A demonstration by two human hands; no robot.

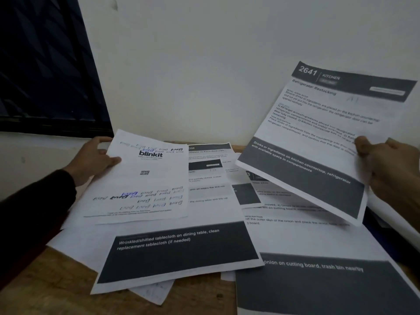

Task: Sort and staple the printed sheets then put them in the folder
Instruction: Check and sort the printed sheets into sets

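Several printed sheets lie spread over a wooden table (pixel 56 276). My right hand (pixel 391 171) pinches the right edge of a sheet headed "2641 Kitchen, Refrigerator Restocking" (pixel 318 142) and holds it tilted above the pile. My left hand (pixel 95 160) grips the upper left edge of a "blinkit" sheet (pixel 145 178) covered in handwritten scribbles, lifted slightly off the others. Below lie a tablecloth sheet (pixel 181 251) and an onion sheet (pixel 318 283), each with a dark band. No stapler or folder is clearly visible.
A white wall (pixel 227 64) stands right behind the table. A dark window (pixel 45 64) sits at the upper left above a pale sill. Something dark blue (pixel 386 237) peeks from under the papers at the right. Bare wood shows at the front left.
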